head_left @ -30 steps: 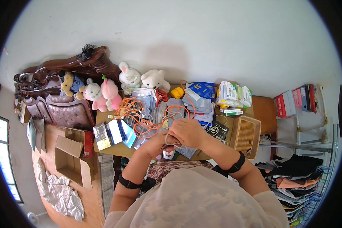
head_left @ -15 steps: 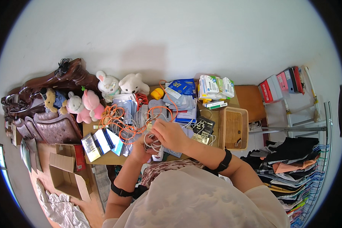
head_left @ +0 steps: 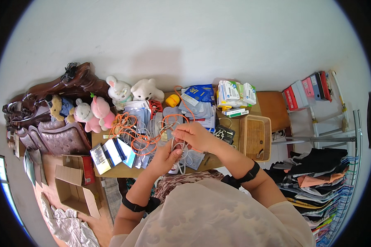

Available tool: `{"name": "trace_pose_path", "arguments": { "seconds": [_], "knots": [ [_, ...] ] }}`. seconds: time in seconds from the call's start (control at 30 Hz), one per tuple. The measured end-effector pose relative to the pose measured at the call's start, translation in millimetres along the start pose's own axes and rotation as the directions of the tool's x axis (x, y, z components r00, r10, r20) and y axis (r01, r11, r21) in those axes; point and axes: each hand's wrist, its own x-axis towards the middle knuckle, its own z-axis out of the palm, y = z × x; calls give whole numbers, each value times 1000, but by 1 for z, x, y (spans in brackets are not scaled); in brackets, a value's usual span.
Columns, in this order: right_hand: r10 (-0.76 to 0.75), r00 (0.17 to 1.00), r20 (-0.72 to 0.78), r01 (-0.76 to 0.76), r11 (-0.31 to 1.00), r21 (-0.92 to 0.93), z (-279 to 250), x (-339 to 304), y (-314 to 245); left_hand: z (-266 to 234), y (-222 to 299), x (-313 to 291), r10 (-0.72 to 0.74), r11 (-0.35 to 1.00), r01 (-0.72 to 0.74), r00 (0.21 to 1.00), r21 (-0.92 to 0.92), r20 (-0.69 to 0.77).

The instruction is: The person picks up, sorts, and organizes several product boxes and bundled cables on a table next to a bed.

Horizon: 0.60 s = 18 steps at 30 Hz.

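Both of my hands meet over the near middle of a cluttered table (head_left: 123, 171). My left hand (head_left: 165, 158) is closed on a loosely looped white cable (head_left: 189, 158). Just above it, my right hand (head_left: 193, 135) pinches the same cable with its fingertips. Loops of the cable hang below and between the hands. Past them lies a tangled orange cord (head_left: 130, 129), mixed with white cables and clear plastic packets. A dark card package (head_left: 224, 133) rests right of my right hand.
A wicker basket (head_left: 270, 144) stands at the table's right end, with small boxes (head_left: 231, 94) behind it. Plush toys (head_left: 147, 90) line the back left. Several flat boxes (head_left: 101, 158) lie front left. An open carton (head_left: 72, 193) sits further left; hung clothes (head_left: 317, 173) are at right.
My right hand has moved up and to the right, away from my left. The bunched white cable has loosened into wider loops between them.
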Motion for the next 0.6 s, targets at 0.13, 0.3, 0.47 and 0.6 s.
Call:
{"name": "trace_pose_path", "arguments": {
  "seconds": [0.13,0.3,0.47,0.6],
  "knots": [
    [96,988,124,-131,939,317,-7,8,1,11,17,-1,-1,811,37,998,-585,62],
    [477,872,110,-477,779,406,5,6,56,4,9,16,-522,768,339,823,-544,-225],
    [321,913,251,-383,888,255,44,-22,83,4,-45,16,-268,963,207,762,-170,-589],
    [-14,996,87,71,713,-698,46,-25,14,3,-31,31,13,841,360,735,405,-678]
  ]
}}
